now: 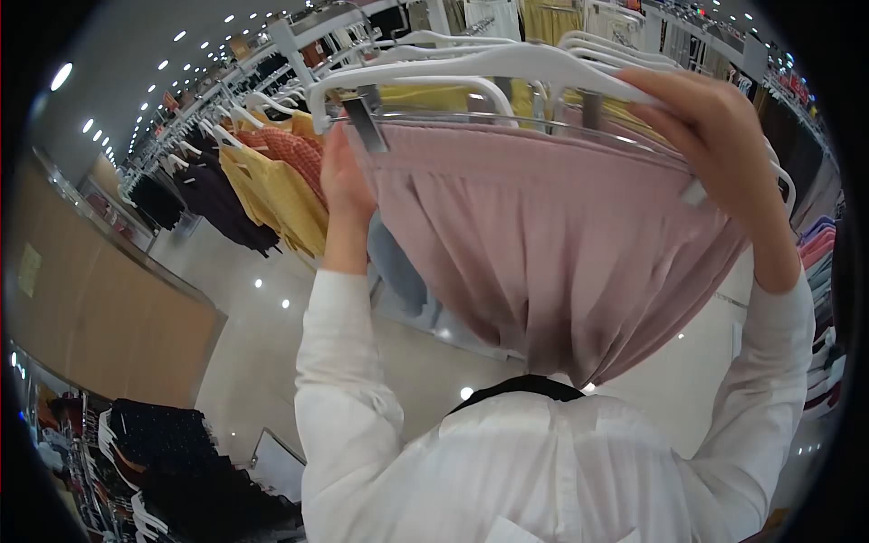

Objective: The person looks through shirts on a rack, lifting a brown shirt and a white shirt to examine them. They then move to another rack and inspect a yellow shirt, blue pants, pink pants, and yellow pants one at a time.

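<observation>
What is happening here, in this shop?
A person in a white shirt holds up a pink skirt clipped to a white hanger. The right hand grips the hanger's end. The left hand is at the skirt's other edge, its fingers hidden. More clothes hang on racks behind.

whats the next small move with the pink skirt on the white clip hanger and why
Probably ease the white plastic clip hanger in among the other white hangers: the right hand grips its end, the left hand steadies the pink fabric garment.
</observation>
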Action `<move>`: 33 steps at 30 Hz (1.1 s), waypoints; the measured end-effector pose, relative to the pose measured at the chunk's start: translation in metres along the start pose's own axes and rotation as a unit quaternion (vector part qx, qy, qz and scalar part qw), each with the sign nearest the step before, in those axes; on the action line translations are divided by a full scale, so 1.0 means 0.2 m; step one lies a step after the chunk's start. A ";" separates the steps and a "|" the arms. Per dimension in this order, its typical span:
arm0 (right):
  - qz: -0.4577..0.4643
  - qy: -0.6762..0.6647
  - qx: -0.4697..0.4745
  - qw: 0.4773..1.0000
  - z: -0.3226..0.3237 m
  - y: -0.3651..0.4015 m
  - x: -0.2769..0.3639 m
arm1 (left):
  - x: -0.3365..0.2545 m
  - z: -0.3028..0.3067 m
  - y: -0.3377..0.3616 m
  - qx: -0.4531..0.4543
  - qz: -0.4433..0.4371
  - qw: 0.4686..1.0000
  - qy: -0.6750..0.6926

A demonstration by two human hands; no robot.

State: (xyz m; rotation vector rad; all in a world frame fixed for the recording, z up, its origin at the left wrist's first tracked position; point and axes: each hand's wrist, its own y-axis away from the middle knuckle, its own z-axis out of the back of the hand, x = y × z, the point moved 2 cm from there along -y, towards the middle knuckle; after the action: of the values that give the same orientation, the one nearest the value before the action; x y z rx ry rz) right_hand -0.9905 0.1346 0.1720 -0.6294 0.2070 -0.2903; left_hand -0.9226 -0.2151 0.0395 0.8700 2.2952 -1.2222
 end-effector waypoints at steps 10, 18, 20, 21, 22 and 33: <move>0.000 0.086 0.035 0.996 -0.36 -0.67 0.31 | -0.17 0.56 0.13 -0.147 0.088 0.948 -0.270; 0.072 0.030 -0.037 0.996 -0.52 -0.68 0.42 | -0.14 0.89 0.06 -0.156 0.034 0.911 -0.381; 0.045 0.032 0.007 0.998 -0.56 -0.72 0.45 | -0.13 0.96 -0.02 -0.176 0.009 0.912 -0.371; 0.022 0.034 0.045 0.998 -0.60 -0.73 0.45 | -0.14 0.96 -0.03 -0.195 -0.024 0.911 -0.362; 0.020 0.031 0.051 0.998 -0.62 -0.70 0.46 | -0.12 0.94 -0.04 -0.206 -0.065 0.900 -0.379; -0.022 -0.332 -0.137 0.933 -0.63 -0.42 0.26 | 0.05 1.03 0.14 -0.201 -0.016 0.787 -0.583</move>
State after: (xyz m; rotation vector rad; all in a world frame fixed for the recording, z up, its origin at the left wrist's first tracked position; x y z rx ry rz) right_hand -0.9943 -0.0150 0.1179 -0.9743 -0.4278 -0.0783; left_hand -0.8989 -0.3728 -0.0946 -0.1406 1.3932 -0.8133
